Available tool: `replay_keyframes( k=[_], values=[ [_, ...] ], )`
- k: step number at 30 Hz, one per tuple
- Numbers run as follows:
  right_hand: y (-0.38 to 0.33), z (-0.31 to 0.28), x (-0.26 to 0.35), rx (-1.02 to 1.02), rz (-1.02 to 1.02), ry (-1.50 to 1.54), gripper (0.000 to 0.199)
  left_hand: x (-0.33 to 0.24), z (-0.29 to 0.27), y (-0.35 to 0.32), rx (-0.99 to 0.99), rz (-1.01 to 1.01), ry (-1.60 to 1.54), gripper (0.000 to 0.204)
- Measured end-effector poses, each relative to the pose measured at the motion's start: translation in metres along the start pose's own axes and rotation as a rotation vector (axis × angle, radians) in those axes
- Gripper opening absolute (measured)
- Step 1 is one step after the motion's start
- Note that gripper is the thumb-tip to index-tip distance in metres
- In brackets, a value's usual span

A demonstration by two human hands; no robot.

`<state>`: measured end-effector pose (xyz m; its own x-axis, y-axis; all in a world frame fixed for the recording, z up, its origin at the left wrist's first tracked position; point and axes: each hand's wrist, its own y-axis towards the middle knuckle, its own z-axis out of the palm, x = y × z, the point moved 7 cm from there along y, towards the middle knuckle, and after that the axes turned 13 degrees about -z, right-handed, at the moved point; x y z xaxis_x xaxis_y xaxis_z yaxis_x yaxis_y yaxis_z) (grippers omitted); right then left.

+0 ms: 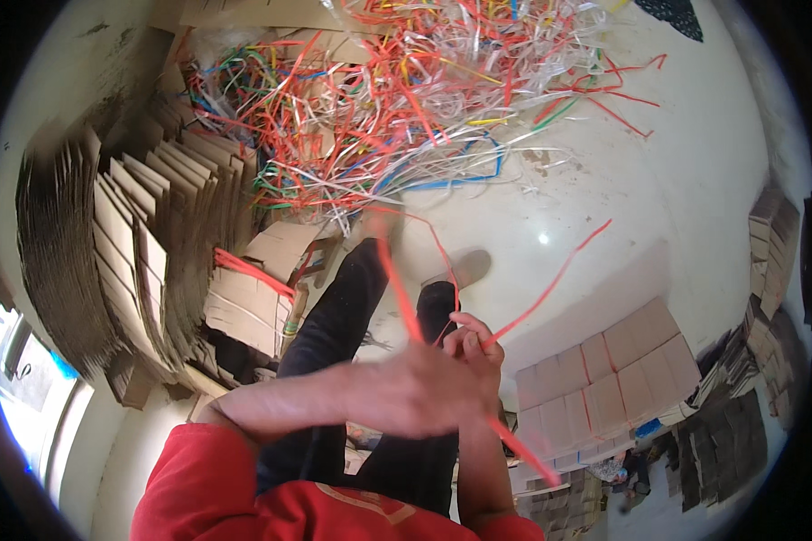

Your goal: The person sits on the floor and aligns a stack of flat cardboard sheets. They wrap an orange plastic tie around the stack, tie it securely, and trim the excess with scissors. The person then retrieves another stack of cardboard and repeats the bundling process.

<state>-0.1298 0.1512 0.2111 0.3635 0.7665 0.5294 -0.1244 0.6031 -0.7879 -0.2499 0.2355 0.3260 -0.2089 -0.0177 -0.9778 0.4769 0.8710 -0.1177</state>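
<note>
1. Red strap (400, 287): at both hands, over the seated person's lap; lengths run up-left, up-right and down-right from the hands. Cannot tell whether these are one continuous piece.
2. Left hand (424, 388): motion-blurred, closed in a fist; strap enters at its upper edge and emerges beyond its lower right side. Exact finger placement not readable.
3. Right hand (478, 352): just beyond the left, partly covered by it; fingers curled, holding strap narrowly, with one length slanting out to the upper right.
4. Dark trousers (329, 316): legs beneath the forearms, knees pointing away.
5. Strap heap (370, 117): red, white, green, blue and yellow tangle on the pale floor (568, 203), ahead.
6. Cardboard sheets (63, 243): standing in dense rows, left.
7. Cardboard bundle (609, 374): red bands around it, right of the hands.
</note>
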Motion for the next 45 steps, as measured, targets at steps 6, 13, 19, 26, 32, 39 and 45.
replay_keyframes(
  k=[6, 13, 19, 26, 32, 39, 45],
  values=[
    [-0.015, 0.027, 0.014, 0.099, -0.063, 0.294, 0.032, -0.04, 0.011, 0.008, -0.097, 0.102, -0.084, 0.022],
    [-0.011, 0.0, -0.005, 0.047, -0.055, 0.127, 0.037, 0.029, -0.027, -0.016, -0.037, -0.236, 0.63, 0.024],
    [-0.024, -0.024, -0.031, -0.042, 0.099, 0.158, 0.036, 0.201, -0.13, -0.08, 0.104, -0.846, 1.099, 0.01],
    [-0.024, -0.03, -0.049, -0.006, 0.136, 0.048, 0.033, 0.389, -0.179, -0.1, -0.174, -1.137, 0.191, 0.07],
    [-0.022, -0.047, -0.068, -0.052, 0.138, 0.052, 0.032, 0.461, -0.172, -0.068, -0.35, -1.052, 0.058, 0.061],
    [-0.02, -0.035, -0.066, -0.055, 0.116, 0.128, 0.032, 0.428, -0.183, -0.089, -0.908, -0.945, -0.094, 0.039],
    [-0.022, -0.014, -0.046, -0.095, 0.05, 0.241, 0.032, 0.278, -0.161, -0.086, -1.144, -0.617, -0.724, 0.055]
  ],
)
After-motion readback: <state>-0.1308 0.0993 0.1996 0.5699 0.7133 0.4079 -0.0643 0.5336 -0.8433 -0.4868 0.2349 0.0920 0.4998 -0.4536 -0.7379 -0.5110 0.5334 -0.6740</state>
